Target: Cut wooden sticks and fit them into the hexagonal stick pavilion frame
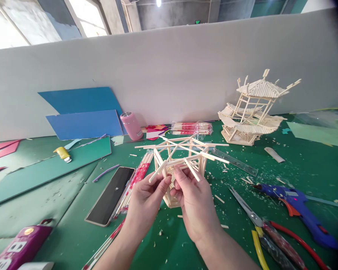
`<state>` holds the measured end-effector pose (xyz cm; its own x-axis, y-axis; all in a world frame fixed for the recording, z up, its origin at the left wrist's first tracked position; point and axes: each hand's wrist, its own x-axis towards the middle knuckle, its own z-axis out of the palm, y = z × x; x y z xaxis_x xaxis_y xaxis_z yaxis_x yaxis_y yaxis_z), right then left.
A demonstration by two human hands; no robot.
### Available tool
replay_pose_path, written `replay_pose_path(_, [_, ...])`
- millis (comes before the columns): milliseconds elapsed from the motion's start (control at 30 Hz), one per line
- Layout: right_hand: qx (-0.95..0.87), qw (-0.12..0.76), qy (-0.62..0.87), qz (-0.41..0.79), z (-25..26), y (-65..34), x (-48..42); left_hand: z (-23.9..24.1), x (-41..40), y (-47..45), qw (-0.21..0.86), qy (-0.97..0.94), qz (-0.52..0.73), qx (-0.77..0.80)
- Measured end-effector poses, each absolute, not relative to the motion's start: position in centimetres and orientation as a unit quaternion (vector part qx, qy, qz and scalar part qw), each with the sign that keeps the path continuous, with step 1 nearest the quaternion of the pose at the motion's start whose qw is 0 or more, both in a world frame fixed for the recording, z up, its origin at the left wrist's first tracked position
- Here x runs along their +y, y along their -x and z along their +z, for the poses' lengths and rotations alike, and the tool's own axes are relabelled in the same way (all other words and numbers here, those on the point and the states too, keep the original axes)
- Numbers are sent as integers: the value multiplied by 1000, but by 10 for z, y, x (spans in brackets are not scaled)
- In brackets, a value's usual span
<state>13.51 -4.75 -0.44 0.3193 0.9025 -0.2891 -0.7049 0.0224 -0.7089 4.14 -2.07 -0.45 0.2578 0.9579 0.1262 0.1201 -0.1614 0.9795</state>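
Observation:
An open frame of thin wooden sticks (183,150), with longer sticks crossing over its top, stands on the green table in front of me. My left hand (148,197) is closed at its near left side, thumb and fingers pinched around the sticks there. Close beside it, my right hand (195,200) pinches the frame's near side below the top rim, one loose-ended stick slanting over the fingers. The fingertips almost meet, and they partly hide what lies between them. Behind to the right stands a tiered stick pavilion (253,116).
Right of my hands lie scissors (249,210), red-and-yellow-handled pliers (259,249) and a blue glue gun (295,202). A clear ruler (235,161) is behind them. To the left are a phone (111,197) and bundled sticks (141,168). A pink cup (132,125) stands by the grey partition (169,75).

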Motion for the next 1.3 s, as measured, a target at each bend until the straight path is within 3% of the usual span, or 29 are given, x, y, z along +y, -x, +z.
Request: replay_pose_path(1300, [-121, 725, 384, 559, -9, -126, -44, -14, -27, -50, 391, -624, 481, 476])
